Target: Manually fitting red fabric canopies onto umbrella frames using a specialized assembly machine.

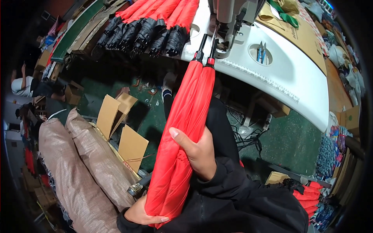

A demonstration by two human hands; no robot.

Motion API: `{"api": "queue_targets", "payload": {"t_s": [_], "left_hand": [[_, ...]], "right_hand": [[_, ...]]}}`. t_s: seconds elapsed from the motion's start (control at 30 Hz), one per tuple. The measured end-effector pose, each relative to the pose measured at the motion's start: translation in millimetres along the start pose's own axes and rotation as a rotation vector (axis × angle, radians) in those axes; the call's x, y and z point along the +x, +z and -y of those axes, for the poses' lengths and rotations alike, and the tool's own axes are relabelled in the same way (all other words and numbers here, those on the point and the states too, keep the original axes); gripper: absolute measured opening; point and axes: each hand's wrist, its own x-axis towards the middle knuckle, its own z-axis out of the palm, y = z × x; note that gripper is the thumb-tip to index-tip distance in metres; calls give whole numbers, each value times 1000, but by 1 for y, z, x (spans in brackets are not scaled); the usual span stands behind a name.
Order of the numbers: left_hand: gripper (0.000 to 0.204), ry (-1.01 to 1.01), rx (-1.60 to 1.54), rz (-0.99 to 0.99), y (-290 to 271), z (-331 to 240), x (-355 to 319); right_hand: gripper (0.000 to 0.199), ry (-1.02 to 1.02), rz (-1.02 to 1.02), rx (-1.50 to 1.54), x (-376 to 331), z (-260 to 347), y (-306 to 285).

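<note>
Two closed red umbrellas [182, 112] lie side by side across my lap, their black shaft ends reaching over the edge of the white sewing table [287, 77]. My right hand [200, 151] is wrapped round them at mid-length, thumb on top. At their wide lower end my left hand [143, 213] grips the red cloth, its fingers partly hidden beneath. The shaft tips rest close to the needle area of a sewing machine [227, 23]. On the table to the left is a row of red umbrellas with black gathered ends [136, 37].
Blue-handled snips [261, 53] sit in a round recess of the table. Brown woven sacks [62, 167] and open cardboard [132, 146] stand at my left. More red and black umbrellas [309, 198] lie at lower right. Cables [250, 136] trail under the table. Another person [29, 85] is far left.
</note>
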Motion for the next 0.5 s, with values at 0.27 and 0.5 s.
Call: {"api": "queue_targets", "payload": {"t_s": [0.27,0.5], "left_hand": [[91,63,-33,-140,13,-29,31],[93,128,-5,-153,12,-34,38]], "right_hand": [[32,-16,-58,-12,29,16,-24],[36,15,-15,59,39,21,-26]]}}
